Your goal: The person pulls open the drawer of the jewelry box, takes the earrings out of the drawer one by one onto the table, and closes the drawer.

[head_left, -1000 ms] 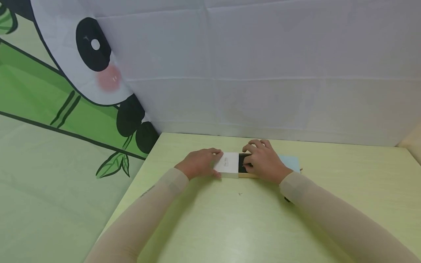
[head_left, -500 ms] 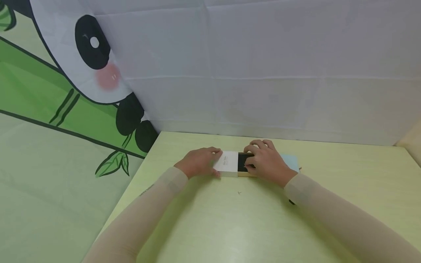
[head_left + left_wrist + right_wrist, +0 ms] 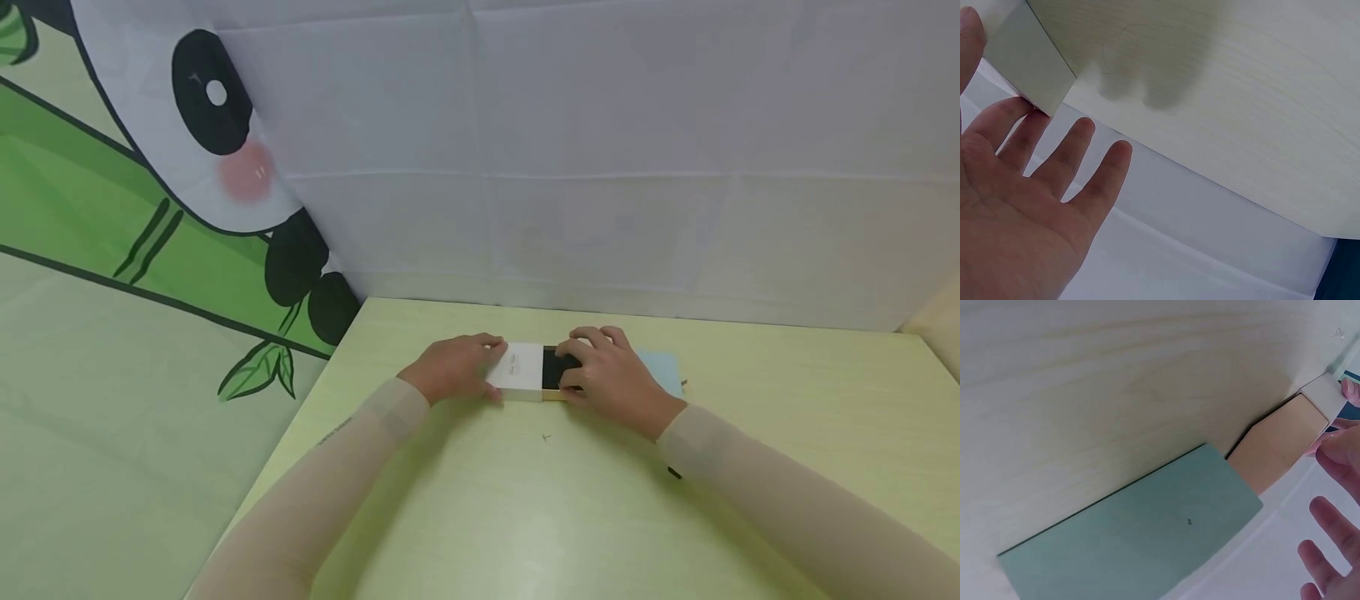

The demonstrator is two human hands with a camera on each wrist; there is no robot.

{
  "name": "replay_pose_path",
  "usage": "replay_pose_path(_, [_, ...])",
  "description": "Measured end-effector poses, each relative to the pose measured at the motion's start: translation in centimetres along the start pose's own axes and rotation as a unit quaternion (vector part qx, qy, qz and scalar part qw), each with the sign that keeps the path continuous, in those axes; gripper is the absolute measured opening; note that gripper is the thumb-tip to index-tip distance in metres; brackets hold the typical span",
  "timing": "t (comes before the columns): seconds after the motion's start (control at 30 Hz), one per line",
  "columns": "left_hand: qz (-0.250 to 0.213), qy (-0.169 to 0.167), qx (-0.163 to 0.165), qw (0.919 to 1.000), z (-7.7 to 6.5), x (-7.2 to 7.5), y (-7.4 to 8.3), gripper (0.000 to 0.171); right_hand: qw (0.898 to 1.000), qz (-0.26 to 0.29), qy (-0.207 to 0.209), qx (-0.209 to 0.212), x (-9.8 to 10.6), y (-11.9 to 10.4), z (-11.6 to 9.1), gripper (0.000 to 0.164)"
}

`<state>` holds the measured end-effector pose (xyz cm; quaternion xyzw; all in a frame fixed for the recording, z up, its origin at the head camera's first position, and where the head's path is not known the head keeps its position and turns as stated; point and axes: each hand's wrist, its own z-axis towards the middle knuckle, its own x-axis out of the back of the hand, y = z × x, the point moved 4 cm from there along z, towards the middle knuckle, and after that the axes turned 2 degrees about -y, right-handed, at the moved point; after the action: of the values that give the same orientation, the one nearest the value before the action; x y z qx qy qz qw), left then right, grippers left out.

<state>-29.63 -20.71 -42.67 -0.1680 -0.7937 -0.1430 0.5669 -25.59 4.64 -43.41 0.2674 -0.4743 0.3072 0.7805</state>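
A small white box sleeve (image 3: 521,367) with fine printing lies on the pale table. My left hand (image 3: 453,371) pinches its left end between thumb and fingers; in the left wrist view two fingers of that hand (image 3: 1029,181) touch the sleeve (image 3: 1035,59) and two stretch free. From the sleeve's right end sticks a tray (image 3: 551,368), black on top, with a tan side. My right hand (image 3: 611,371) bends over it, fingertips at its top edge; I cannot tell whether they grip it. In the right wrist view the tan side (image 3: 1279,440) shows beyond the hand (image 3: 1338,512).
Right of the tray lies a light blue flat piece (image 3: 658,369), seen in the right wrist view as a blue-green panel (image 3: 1141,519) with a small dark mark. A tiny mark (image 3: 546,437) shows on the table (image 3: 480,500). A white cloth wall (image 3: 600,167) rises behind.
My right hand has shifted slightly right and toward me, its fingers moving over the tray and baring more of the black top. My left hand and the sleeve have hardly moved.
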Motion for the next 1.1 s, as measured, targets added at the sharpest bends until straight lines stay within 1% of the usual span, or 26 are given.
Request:
replay_pose_path(0.2, [0.001,0.0,-0.002,1.0,0.1,0.1,0.1,0.103,1.0,0.01,-0.002,0.004,0.2,-0.4,-0.3,0.009])
replay_pose_path(0.4, [0.001,-0.002,0.005,1.0,0.3,-0.2,0.0,0.104,1.0,0.007,-0.003,0.017,0.1,-0.9,-0.6,0.008])
replay_pose_path(0.7, [0.001,0.001,0.008,1.0,0.2,0.0,0.2,0.103,0.999,0.008,0.007,0.031,-0.4,-1.4,-1.0,0.011])
replay_pose_path(0.93, [0.006,-0.004,0.011,0.9999,0.2,0.1,0.3,0.103,0.999,0.006,-0.008,0.033,-0.6,-1.8,-1.3,0.015])
replay_pose_path(1.1, [0.008,-0.001,0.008,0.9999,0.3,0.1,0.3,0.103,0.999,0.004,-0.021,0.037,-0.8,-2.0,-1.5,0.018])
